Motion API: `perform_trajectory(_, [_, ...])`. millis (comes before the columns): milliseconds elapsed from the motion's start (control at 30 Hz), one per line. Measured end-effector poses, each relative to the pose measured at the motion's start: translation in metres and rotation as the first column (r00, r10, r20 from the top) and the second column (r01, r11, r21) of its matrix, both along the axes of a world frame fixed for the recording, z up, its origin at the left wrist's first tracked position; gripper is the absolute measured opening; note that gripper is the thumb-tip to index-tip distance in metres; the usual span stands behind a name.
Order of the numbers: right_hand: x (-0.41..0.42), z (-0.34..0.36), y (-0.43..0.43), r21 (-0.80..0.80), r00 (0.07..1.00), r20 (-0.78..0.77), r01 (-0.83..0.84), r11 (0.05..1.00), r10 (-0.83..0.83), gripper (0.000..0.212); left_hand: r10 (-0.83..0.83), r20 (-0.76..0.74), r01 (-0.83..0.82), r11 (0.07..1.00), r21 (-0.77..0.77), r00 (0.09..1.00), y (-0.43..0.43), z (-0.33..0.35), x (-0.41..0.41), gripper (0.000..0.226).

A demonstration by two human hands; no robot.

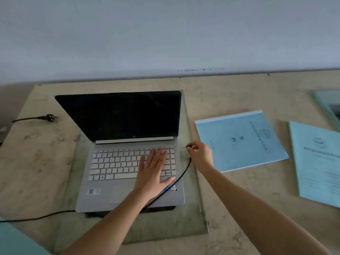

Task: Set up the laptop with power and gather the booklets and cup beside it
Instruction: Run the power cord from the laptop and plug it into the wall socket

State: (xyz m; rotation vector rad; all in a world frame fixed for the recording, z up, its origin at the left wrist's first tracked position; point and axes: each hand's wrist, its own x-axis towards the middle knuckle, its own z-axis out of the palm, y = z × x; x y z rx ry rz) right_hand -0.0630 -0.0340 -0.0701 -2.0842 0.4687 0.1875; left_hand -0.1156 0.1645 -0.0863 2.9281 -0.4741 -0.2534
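Two hands work at the laptop (pixel 132 162): the left (pixel 153 168) lies flat and open, steadying it, while the right (pixel 199 155) pinches the plug (pixel 188 146) beside its edge.

Laptop (pixel 132 162): silver, lid open, screen dark, on a glass sheet on the table, left of centre.
Power cable (pixel 176 181): thin, black, crossing the laptop's near-right corner, its connector end lifted just right of the keyboard.
Wall plug (pixel 49 117): black, lying far left.
Booklets: two pale blue, flat, right of the laptop, one near it (pixel 241 140), one at the right edge (pixel 318 162).
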Motion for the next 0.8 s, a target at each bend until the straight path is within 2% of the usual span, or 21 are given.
perform_trajectory(100, [0.014, -0.003, 0.002, -0.109, 0.998, -0.001, -0.055, 0.992, 0.055, 0.011, 0.002, -0.002, -0.002, 1.000, 0.026, 1.000, 0.002, 0.000, 0.017, 0.104])
perform_trajectory(233, [0.027, -0.007, 0.010, -0.171, 0.998, -0.026, -0.066, 0.983, 0.063, 0.010, 0.002, -0.022, -0.001, 0.999, 0.053, 1.000, 0.003, -0.001, 0.033, 0.113])
perform_trajectory(500, [0.028, -0.014, 0.012, -0.166, 0.998, -0.007, -0.068, 0.984, 0.068, 0.008, -0.004, -0.024, 0.005, 0.997, 0.072, 1.000, 0.005, -0.007, 0.034, 0.110])
perform_trajectory(800, [0.023, -0.015, 0.014, -0.191, 0.993, 0.025, -0.106, 0.976, 0.113, 0.009, 0.003, -0.031, -0.002, 1.000, 0.025, 1.000, 0.003, -0.004, 0.033, 0.113])
